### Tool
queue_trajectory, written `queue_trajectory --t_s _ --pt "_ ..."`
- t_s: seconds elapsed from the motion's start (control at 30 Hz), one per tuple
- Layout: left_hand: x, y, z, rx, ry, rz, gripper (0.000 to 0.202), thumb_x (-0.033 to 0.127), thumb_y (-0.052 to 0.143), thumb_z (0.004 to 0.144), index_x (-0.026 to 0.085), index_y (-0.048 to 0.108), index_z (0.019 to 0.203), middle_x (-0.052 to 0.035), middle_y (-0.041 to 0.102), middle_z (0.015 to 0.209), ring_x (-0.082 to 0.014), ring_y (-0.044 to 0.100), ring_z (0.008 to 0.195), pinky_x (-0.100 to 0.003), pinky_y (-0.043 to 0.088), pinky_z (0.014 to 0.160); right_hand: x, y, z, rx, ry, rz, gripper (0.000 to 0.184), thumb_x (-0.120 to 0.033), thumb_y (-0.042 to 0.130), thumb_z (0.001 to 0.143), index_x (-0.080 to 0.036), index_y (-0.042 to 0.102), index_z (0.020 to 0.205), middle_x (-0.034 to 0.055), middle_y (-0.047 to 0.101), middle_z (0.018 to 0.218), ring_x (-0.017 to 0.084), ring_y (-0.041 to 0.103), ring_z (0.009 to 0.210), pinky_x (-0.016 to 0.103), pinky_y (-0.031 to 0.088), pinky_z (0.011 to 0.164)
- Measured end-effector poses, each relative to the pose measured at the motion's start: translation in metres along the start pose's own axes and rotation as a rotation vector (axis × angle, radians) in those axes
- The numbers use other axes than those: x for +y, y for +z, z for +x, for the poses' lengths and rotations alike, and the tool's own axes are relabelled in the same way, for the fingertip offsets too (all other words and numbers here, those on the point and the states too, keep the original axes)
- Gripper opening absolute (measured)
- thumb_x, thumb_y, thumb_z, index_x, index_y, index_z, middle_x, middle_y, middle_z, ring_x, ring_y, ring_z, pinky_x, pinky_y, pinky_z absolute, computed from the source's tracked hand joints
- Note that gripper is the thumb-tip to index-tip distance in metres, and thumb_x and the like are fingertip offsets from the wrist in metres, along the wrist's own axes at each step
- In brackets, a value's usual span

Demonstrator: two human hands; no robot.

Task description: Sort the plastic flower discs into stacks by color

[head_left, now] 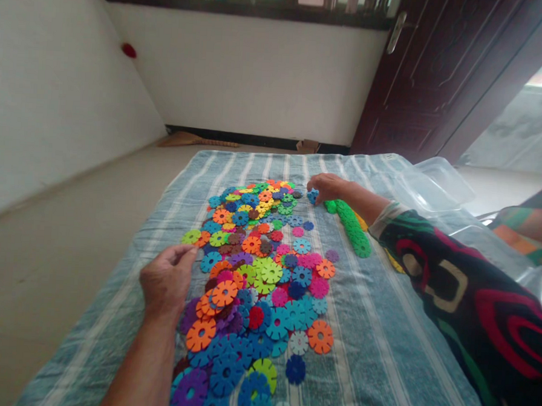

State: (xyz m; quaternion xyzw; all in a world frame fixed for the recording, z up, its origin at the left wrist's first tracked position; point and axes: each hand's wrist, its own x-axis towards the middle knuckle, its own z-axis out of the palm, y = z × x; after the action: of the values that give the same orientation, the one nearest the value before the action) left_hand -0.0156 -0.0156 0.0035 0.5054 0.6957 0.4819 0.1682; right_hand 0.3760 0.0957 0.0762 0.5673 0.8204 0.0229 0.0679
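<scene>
A heap of flat, notched plastic discs (258, 269) in many colours is spread down the middle of a blue-and-white striped towel (381, 354). My left hand (167, 279) rests at the heap's left edge, back up. Its fingers are curled and the thumb is pinched against the fingertips beside a green disc (190, 236); whatever is in the pinch is hidden. My right hand (329, 186) reaches to the far end of the heap, fingers closed on a blue disc (313, 196). A green rod of stacked discs (354, 228) runs under that wrist, its near end at the palm.
Clear plastic containers (435, 184) stand at the towel's right edge. Another person's patterned sleeve (524, 225) shows at the far right. Bare floor lies to the left, with a white wall, a dark wooden door (422, 84) and a broom (197, 141) behind.
</scene>
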Motion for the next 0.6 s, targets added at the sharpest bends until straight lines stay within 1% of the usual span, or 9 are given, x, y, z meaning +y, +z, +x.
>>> queue_trajectory --t_s 0.1,0.2,0.3,0.43,0.6 --pt "-0.0017 0.0006 0.0007 0.005 0.005 -0.005 0.021 0.037 0.067 0.069 0.021 0.071 0.082 -0.0001 0.072 0.076 -0.0205 0.067 0.075 -0.031 0.053 0.074 -0.0002 0.0008 -0.0008 -0.025 0.007 -0.035 0.049 -0.026 0.076 0.073 -0.025 0.065 0.12 0.0064 0.065 0.119 0.023 0.06 0.108 0.029 0.045 0.083" --pt "-0.0032 0.0011 0.0017 -0.004 0.002 -0.009 0.025 0.038 0.067 0.068 0.02 0.071 0.084 -0.001 0.072 0.077 -0.0206 0.067 0.076 -0.032 0.052 0.075 -0.0023 0.0012 -0.0022 -0.011 -0.018 -0.027 0.05 -0.024 0.075 0.074 -0.027 0.064 0.122 0.007 0.062 0.121 0.024 0.059 0.107 0.029 0.044 0.081" --pt "-0.0042 0.0015 0.0029 0.005 -0.007 -0.003 0.028 0.039 0.067 0.066 0.018 0.072 0.084 -0.0018 0.073 0.077 -0.0209 0.067 0.077 -0.033 0.052 0.077 -0.004 0.0017 -0.0029 -0.003 -0.033 -0.022 0.043 -0.023 0.074 0.075 -0.028 0.067 0.117 0.0069 0.06 0.119 0.023 0.06 0.103 0.028 0.044 0.078" --pt "-0.0047 0.002 0.0035 0.014 -0.003 0.004 0.03 0.04 0.066 0.064 0.018 0.073 0.084 -0.0015 0.072 0.076 -0.021 0.067 0.075 -0.033 0.051 0.076 -0.0038 0.0023 -0.0031 0.009 -0.014 -0.028 0.035 -0.021 0.07 0.077 -0.026 0.069 0.111 0.0057 0.061 0.116 0.021 0.061 0.1 0.026 0.043 0.076" --pt "-0.0021 0.0018 0.0019 0.014 -0.01 0.006 0.03 0.04 0.066 0.063 0.019 0.073 0.083 -0.0011 0.072 0.076 -0.0211 0.068 0.076 -0.033 0.051 0.076 -0.0027 0.0056 -0.0031 0.029 -0.001 -0.019 0.039 -0.022 0.071 0.075 -0.025 0.067 0.114 0.0055 0.061 0.118 0.021 0.061 0.101 0.026 0.044 0.076"
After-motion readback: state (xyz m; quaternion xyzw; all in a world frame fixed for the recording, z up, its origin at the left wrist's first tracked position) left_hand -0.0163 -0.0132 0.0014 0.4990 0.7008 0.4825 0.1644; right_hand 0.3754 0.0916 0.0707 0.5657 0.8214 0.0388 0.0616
